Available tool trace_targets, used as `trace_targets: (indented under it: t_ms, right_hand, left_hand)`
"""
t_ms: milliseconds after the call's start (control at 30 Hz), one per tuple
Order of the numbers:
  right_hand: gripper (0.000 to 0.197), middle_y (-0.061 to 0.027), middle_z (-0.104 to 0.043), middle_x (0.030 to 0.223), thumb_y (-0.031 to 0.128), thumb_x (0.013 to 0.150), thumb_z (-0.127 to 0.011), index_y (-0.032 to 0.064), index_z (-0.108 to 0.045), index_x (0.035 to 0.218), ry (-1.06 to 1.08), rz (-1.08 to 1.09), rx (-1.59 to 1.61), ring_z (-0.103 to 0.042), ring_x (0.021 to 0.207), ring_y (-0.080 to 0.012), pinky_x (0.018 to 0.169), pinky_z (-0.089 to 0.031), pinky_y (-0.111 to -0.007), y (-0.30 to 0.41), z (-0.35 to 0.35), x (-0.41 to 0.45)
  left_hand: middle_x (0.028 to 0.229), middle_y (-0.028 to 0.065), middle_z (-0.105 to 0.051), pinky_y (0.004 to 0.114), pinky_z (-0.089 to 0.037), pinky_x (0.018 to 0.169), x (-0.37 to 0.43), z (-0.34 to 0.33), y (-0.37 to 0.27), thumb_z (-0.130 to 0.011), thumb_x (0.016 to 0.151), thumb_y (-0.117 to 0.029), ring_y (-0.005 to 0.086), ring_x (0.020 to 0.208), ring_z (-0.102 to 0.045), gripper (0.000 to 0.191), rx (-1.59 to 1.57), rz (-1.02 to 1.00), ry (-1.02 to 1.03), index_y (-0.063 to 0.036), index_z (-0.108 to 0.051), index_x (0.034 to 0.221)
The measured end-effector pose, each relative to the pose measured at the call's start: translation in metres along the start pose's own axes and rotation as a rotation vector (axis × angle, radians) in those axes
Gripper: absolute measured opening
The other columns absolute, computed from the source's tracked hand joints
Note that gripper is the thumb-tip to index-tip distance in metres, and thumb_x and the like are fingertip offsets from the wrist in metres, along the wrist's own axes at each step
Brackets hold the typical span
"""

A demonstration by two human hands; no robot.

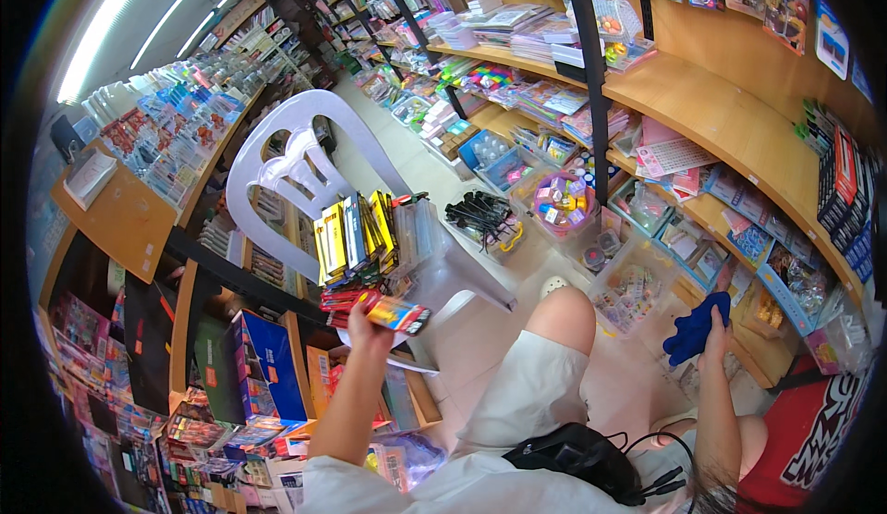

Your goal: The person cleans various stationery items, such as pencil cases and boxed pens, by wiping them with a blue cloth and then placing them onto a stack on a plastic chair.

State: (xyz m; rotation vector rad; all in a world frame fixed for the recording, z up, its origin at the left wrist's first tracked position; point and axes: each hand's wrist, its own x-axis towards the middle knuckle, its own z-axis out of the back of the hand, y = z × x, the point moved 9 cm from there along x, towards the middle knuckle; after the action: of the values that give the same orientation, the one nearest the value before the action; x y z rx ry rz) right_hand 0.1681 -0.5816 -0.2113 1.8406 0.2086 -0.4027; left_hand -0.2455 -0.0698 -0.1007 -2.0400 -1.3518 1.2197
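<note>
My left hand grips a small flat pack in red, yellow and blue, just in front of a white plastic chair. Stacked on the seat are yellow and black boxes, with several red packs beneath them at the front edge. Clear plastic cases stand beside the boxes. Off to the right, my right hand holds a crumpled dark blue cloth above the floor near the low shelf.
Wooden shelving with stationery lines the right. A tub of black cable-like items, a pink basket of small boxes and a clear bin stand on the floor. Display boxes fill the left shelf. A red printed surface is at lower right.
</note>
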Motion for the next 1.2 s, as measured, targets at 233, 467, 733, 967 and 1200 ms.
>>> trace_targets:
  t_ms: [233,467,733,967,1200]
  right_hand:
    - [0.026,-0.0086,-0.057,0.076,0.024,0.080,-0.059,0.0055,-0.047,0.093,-0.041,0.039,-0.033,-0.058,0.061,-0.0188,0.053,-0.048,-0.030,0.000,0.004,-0.024]
    - [0.026,-0.0095,-0.057,0.079,0.023,0.081,-0.058,0.0050,-0.046,0.094,-0.012,0.032,-0.017,-0.059,0.065,-0.0188,0.057,-0.048,-0.030,0.011,0.010,-0.032]
    - [0.046,-0.0082,-0.053,0.103,0.026,0.080,-0.059,-0.0019,-0.045,0.114,-0.118,0.095,-0.295,-0.049,0.092,-0.0166,0.081,-0.039,-0.027,-0.010,0.069,-0.008]
    - [0.070,-0.0167,-0.032,0.131,0.027,0.079,-0.060,-0.0043,-0.023,0.131,-0.205,-0.092,-0.445,-0.034,0.119,-0.0243,0.098,-0.027,-0.030,-0.043,0.102,0.011]
    - [0.067,-0.0150,-0.038,0.126,0.025,0.079,-0.061,-0.0049,-0.027,0.129,-0.085,-0.070,-0.555,-0.039,0.112,-0.0226,0.095,-0.030,-0.029,-0.046,0.072,0.020]
  left_hand:
    - [0.081,0.0148,-0.056,0.051,-0.046,0.074,0.019,0.011,-0.111,-0.032,0.086,-0.026,0.0318,0.080,-0.057,0.026,0.160,-0.124,0.144,-0.0064,-0.048,0.090]
    - [0.083,0.0115,-0.057,0.040,-0.050,0.063,0.094,-0.147,-0.124,-0.038,0.088,-0.013,0.0268,0.071,-0.058,0.018,0.397,-0.213,0.230,-0.0036,-0.049,0.097]
    - [0.071,0.0141,-0.056,0.038,-0.051,0.046,0.177,-0.215,-0.122,-0.034,0.079,-0.005,0.0252,0.057,-0.058,0.015,0.535,-0.426,0.071,-0.0017,-0.047,0.084]
    - [0.078,0.0136,-0.057,0.037,-0.049,0.048,0.248,-0.196,-0.138,-0.048,0.079,-0.011,0.0243,0.058,-0.055,0.013,0.951,-0.367,-0.164,0.0009,-0.053,0.078]
    - [0.049,0.0044,-0.043,0.031,-0.027,0.034,0.276,-0.182,-0.158,-0.061,0.076,-0.034,0.0173,0.035,-0.036,0.036,1.242,-0.413,-0.272,-0.0034,-0.048,0.061]
